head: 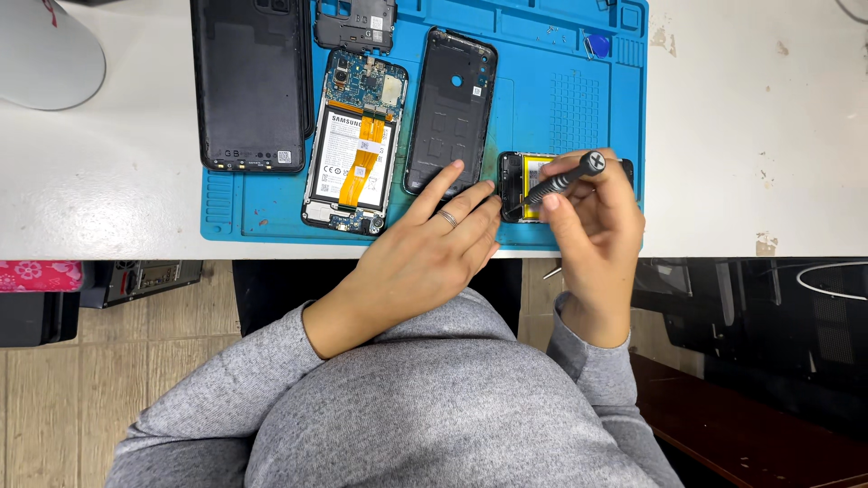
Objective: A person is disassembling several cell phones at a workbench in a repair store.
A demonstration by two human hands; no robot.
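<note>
Near the blue mat's (597,117) front edge, the left hand (425,253), fingers spread, steadied an opened phone (524,185); the right hand (592,217) pinched a screwdriver (561,181) against it. Disassembly looked midway, its yellow interior already exposed.

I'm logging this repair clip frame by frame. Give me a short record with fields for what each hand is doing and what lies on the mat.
Left hand: fingers steady the small opened phone
Right hand: grips a black screwdriver, tip at that phone's left edge
Work surface: blue mat on a white table
Also on mat: opened phone with orange flex cable, two black back covers, black inner frame piece
</note>
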